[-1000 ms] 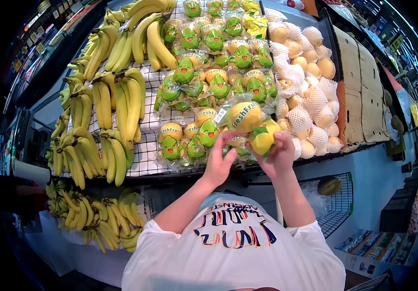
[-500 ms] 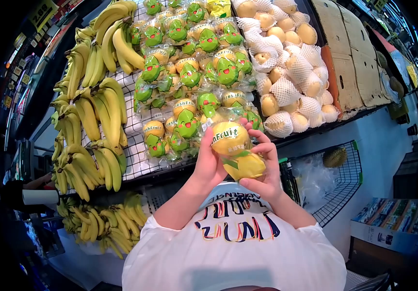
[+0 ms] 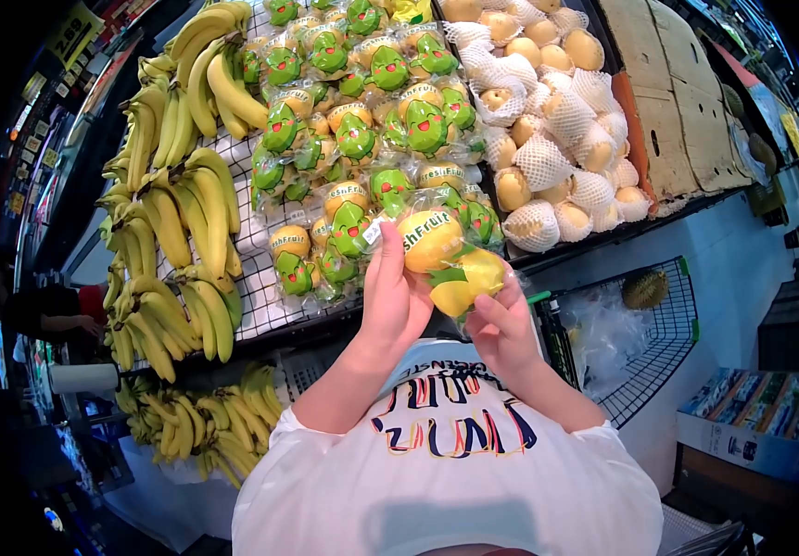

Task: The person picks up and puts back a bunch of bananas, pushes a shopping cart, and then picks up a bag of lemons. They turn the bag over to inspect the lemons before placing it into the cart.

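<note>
Counter (image 3: 256, 250) runs right across the front, loaded with bananas (image 3: 209, 204) on one side, foam-netted fruit (image 3: 539, 162) on the other, and rows of other FreshFruit bags (image 3: 353, 139) between them. Shopping cart (image 3: 645, 371) sits off to the right, below the counter's edge.

The interesting bit is the FreshFruit bag (image 3: 429, 243), held up in front of the shirt, just off the counter's near edge. Left hand (image 3: 395, 296) is half open, thumb up along the bag's left side, with whatever its fingers do behind the bag hidden. Right hand (image 3: 506, 324) is curled closer, thumb over the yellow printed part at the lower end. Can't tell how hard either one squeezes.

Handling-wise, I'd guess moderate weight for its size, nearly all of it in the round yellow fruit. The fruit itself looks firm but probably bruises if you dig in. The plastic is thin, crinkly and likely slick, so the fruit could slide around inside. Best hold imo: cup the round part from below, fingers spread, other hand just steadying. I wouldn't hang it by the loose corner near the little white sticker (image 3: 372, 232), that film might tear.
</note>
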Available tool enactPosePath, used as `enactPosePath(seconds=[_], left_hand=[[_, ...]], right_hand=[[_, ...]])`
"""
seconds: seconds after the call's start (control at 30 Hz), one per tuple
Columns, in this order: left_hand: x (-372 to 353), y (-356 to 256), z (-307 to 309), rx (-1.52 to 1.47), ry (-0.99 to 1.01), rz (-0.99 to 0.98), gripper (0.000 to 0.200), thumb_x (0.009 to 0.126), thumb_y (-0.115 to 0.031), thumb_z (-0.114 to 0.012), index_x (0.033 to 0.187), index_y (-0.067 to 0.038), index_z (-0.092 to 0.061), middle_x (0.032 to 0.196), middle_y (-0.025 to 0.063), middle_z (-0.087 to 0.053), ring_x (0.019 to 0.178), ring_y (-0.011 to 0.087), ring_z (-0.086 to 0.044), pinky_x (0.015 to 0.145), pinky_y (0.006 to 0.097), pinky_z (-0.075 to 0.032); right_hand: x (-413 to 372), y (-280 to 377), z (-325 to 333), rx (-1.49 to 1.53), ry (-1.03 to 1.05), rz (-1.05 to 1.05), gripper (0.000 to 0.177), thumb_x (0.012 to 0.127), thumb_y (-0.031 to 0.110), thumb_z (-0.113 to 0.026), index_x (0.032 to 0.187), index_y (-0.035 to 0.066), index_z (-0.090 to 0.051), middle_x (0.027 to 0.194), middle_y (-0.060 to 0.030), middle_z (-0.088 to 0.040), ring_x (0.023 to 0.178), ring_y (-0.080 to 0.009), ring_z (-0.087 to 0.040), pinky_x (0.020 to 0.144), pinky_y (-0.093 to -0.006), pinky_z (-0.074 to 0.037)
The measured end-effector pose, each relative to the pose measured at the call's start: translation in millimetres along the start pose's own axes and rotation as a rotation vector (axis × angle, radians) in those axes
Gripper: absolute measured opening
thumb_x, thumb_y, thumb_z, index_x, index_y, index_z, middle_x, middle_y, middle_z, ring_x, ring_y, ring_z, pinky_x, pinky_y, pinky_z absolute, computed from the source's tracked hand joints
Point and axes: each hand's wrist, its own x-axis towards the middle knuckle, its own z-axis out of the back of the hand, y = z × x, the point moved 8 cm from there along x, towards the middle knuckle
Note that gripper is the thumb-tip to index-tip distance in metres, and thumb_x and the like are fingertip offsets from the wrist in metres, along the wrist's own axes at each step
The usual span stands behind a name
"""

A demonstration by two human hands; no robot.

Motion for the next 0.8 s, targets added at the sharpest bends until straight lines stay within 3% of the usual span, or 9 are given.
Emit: enactPosePath(seconds=[0.33, 0.43, 0.57, 0.67, 0.7, 0.8], left_hand=[[-6, -5, -3, -0.018, 0.076, -0.036, 0.05, 0.107, -0.04, -0.032, 0.142, -0.005, -0.043, 0.141, 0.0168, -0.052, 0.131, 0.0313, -0.051, 0.111, 0.0487, -0.039], [-2, -2, -2, 0.05, 0.138, -0.017, 0.05, 0.107, -0.038, -0.032, 0.143, -0.005, -0.043, 0.143, 0.0169, -0.051, 0.132, 0.031, -0.05, 0.112, 0.0482, -0.038], [-3, 3, 3, 0.169, 0.14, 0.016, 0.05, 0.107, -0.036, -0.033, 0.146, -0.006, -0.039, 0.143, 0.0172, -0.051, 0.133, 0.0302, -0.049, 0.112, 0.0477, -0.037], [-4, 4, -1, 0.183, 0.221, 0.011, 0.055, 0.106, -0.042, -0.039, 0.146, -0.005, -0.035, 0.144, 0.0136, -0.048, 0.133, 0.0254, -0.048, 0.11, 0.0448, -0.039], [-7, 5, -7, 0.157, 0.277, 0.025, 0.06, 0.104, -0.045, -0.041, 0.148, -0.005, -0.033, 0.145, 0.0133, -0.047, 0.133, 0.0252, -0.048, 0.11, 0.0446, -0.039], [-17, 10, -20, 0.122, 0.422, 0.065, 0.077, 0.098, -0.056, -0.048, 0.152, -0.005, -0.027, 0.15, 0.0134, -0.041, 0.136, 0.0273, -0.045, 0.112, 0.0455, -0.038]], right_hand=[[-3, -5, 3, 0.049, 0.053, 0.006, 0.064, 0.086, 0.001, -0.07, 0.141, 0.009, -0.038, 0.135, -0.0093, -0.052, 0.124, -0.0211, -0.055, 0.1, -0.0351, -0.049], [-6, 5, -2, -0.039, 0.097, 0.171, 0.068, 0.082, -0.004, -0.073, 0.139, 0.009, -0.038, 0.137, -0.0117, -0.051, 0.126, -0.0224, -0.054, 0.104, -0.0369, -0.048], [-15, 23, 1, -0.398, 0.076, 0.472, 0.072, 0.077, -0.007, -0.078, 0.135, 0.011, -0.041, 0.143, -0.0149, -0.045, 0.129, -0.0249, -0.052, 0.108, -0.0388, -0.046], [-25, 42, -15, -0.646, 0.135, 0.772, 0.071, 0.076, -0.006, -0.079, 0.134, 0.011, -0.042, 0.145, -0.0167, -0.042, 0.129, -0.0269, -0.051, 0.106, -0.0393, -0.047], [-28, 44, -15, -0.664, 0.084, 0.837, 0.065, 0.074, -0.006, -0.079, 0.129, 0.01, -0.049, 0.141, -0.0187, -0.045, 0.128, -0.0321, -0.051, 0.105, -0.0425, -0.048], [-42, 57, -38, -1.117, 0.112, 1.179, 0.058, 0.072, -0.009, -0.077, 0.123, 0.012, -0.056, 0.136, -0.019, -0.049, 0.127, -0.0381, -0.051, 0.103, -0.0456, -0.048]])
